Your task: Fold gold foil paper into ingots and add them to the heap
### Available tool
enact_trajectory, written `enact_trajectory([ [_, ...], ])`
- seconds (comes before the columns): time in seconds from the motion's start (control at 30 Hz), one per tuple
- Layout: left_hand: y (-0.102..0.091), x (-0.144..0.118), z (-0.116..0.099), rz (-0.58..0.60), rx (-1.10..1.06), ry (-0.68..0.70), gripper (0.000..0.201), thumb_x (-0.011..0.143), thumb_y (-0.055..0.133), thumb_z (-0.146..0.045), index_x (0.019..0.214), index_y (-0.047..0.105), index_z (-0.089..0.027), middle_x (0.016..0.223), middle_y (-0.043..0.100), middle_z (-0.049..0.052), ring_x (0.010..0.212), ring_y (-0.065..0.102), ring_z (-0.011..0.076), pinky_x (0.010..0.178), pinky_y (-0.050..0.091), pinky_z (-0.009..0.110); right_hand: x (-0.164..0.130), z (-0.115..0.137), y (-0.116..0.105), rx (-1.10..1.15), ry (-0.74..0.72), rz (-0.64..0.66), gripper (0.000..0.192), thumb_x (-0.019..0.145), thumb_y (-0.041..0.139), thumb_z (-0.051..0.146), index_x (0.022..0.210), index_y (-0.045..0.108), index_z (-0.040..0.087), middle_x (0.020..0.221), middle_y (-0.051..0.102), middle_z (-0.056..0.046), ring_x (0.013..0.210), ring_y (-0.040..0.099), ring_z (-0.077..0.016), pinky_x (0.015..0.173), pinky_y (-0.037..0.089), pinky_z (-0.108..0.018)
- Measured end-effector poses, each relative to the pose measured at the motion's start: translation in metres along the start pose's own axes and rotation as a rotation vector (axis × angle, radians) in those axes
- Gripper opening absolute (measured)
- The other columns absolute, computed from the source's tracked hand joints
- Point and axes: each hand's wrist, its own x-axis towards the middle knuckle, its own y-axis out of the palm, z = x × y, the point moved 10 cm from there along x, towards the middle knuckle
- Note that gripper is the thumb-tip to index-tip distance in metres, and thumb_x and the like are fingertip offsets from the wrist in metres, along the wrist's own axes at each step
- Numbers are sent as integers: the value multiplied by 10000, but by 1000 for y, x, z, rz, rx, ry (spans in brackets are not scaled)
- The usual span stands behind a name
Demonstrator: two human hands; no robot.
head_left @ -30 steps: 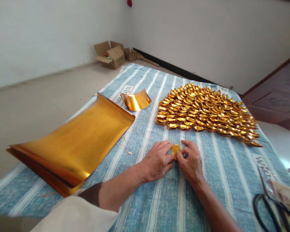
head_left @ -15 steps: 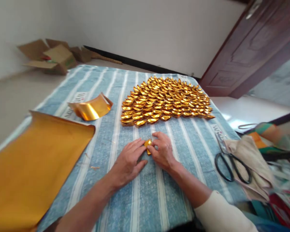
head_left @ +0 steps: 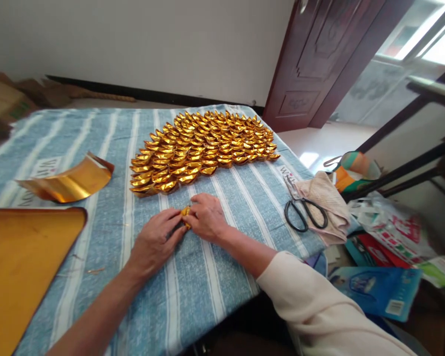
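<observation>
Foil piece (head_left: 186,211) pinched in narrow grip, left hand (head_left: 152,243) and right hand (head_left: 208,217), over striped cloth (head_left: 193,296).

held piece (head_left: 186,211): glossy, foil-like | folded pieces (head_left: 207,143): mirror-bright | large sheet (head_left: 18,262): smooth, satin | tablecloth (head_left: 141,306): matt cloth

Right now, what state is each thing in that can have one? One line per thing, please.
Small gold piece: folded, between the hands
Left hand: fingertips at the piece's edge
Right hand: pinching the piece
Gold folded shapes: massed in close rows
Small gold sheet stack: curled, ends raised
Large gold sheet: unfolded, partly out of frame
Scissors: lying down, blade opening unclear
Towel: rumpled, partly under scissors
Door: apparently open
</observation>
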Motion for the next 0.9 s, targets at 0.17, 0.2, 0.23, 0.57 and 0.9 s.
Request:
enact_trajectory([
  [0.17, -1, 5, -10, 16, 11, 62, 418, 930, 381, -466, 992, 691, -193, 1069, 656, 116, 1014, 618, 281, 910, 504, 466, 2, -2, 1, -7, 3, 0, 201, 866, 622, 341, 743, 695, 200, 1139, 615, -61, 1124, 486, -203, 967, 332, -359],
  [0.2, 0, 5, -10, 21, 16, 62, 419, 929, 379, -468, 989, 691, -195, 1062, 656, 115, 1010, 617, 278, 908, 504, 462, 2, -2, 1, -11, 3, -2, 203, 866, 620, 346, 746, 696, 201, 1136, 615, -60, 1118, 487, -202, 965, 333, -356],
  [0.23, 0, 6, -10, 27, 20, 60, 419, 929, 378, -470, 989, 691, -198, 1059, 656, 113, 1009, 616, 276, 908, 503, 460, 2, -2, 1, -14, 2, -4, 201, 866, 620, 348, 752, 698, 203, 1132, 615, -59, 1112, 489, -200, 962, 334, -354],
  [0.57, 3, 6, -12, 37, 49, 39, 390, 923, 380, -453, 984, 679, -209, 1034, 648, 100, 1000, 606, 256, 924, 490, 433, 1, -1, -1, -9, -14, -3, 191, 872, 601, 325, 785, 714, 198, 1106, 616, -70, 1072, 504, -208, 947, 343, -363],
  [0.9, 4, 6, -12, 31, 54, 52, 382, 922, 380, -447, 985, 673, -210, 1056, 644, 105, 1000, 608, 254, 915, 497, 423, 0, -2, 0, -7, -55, 18, 163, 864, 599, 285, 799, 726, 208, 1051, 633, -56, 1041, 518, -198, 918, 366, -341],
])
